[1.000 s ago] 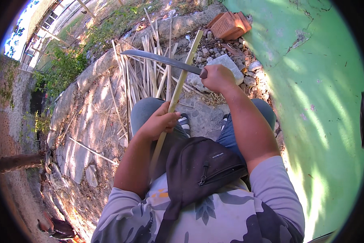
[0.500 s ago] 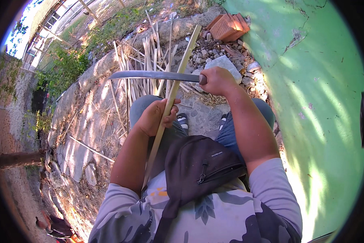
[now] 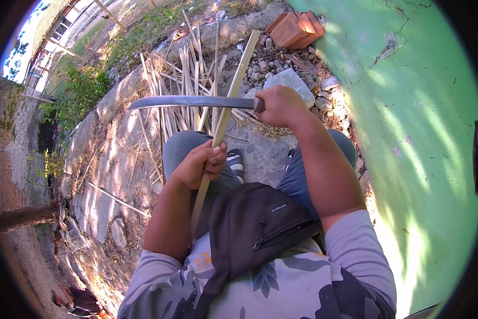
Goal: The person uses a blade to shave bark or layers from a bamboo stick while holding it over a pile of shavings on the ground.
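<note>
A long, pale strip of bamboo or wood (image 3: 239,74) slants up from my lap, away from me. My left hand (image 3: 200,164) is closed around it near the middle, above my left knee. My right hand (image 3: 283,106) grips the short dark handle of a machete (image 3: 175,101). The long grey blade points left and crosses the strip above my left hand, seemingly touching it. The strip's near end lies against my shirt, beside a dark bag (image 3: 257,218) worn across my front.
Beyond my knees lies a pile of similar pale strips (image 3: 191,80). Gravel, a pale stone block (image 3: 290,85) and stacked orange bricks or tiles (image 3: 294,30) sit farther right. A green wall (image 3: 409,133) rises on the right. Another person (image 3: 82,302) is partly visible at lower left.
The fingers of my left hand have curled more tightly around the strip. The machete has shifted slightly left in view and still crosses the strip.
</note>
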A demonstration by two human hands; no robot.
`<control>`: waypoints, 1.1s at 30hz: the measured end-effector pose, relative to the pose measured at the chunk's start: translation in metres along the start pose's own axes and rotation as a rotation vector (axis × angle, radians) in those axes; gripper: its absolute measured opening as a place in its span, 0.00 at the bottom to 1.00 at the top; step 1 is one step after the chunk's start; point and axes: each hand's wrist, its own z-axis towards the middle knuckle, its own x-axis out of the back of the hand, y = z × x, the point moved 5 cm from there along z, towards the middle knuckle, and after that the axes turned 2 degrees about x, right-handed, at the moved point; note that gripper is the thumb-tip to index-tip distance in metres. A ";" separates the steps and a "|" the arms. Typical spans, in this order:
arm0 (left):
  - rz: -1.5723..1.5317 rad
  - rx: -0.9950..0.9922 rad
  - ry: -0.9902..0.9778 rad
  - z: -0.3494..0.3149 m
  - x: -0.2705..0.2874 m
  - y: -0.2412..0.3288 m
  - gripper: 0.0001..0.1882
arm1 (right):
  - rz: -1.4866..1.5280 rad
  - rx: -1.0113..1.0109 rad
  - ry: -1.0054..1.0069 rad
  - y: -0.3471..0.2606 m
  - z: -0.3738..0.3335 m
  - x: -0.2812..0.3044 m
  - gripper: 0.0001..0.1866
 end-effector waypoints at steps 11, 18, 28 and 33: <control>0.001 0.114 0.123 0.011 0.012 -0.008 0.06 | -0.017 0.044 -0.192 -0.024 0.013 -0.025 0.11; 0.001 0.048 0.025 0.009 0.014 -0.007 0.07 | 0.311 -0.261 -0.082 0.027 0.026 -0.031 0.10; 0.086 0.040 0.103 0.008 0.013 -0.008 0.08 | -0.029 0.185 -0.096 -0.032 0.015 -0.046 0.07; 0.050 0.014 0.097 0.015 0.015 -0.003 0.08 | 0.190 0.088 -0.119 -0.012 0.026 -0.063 0.08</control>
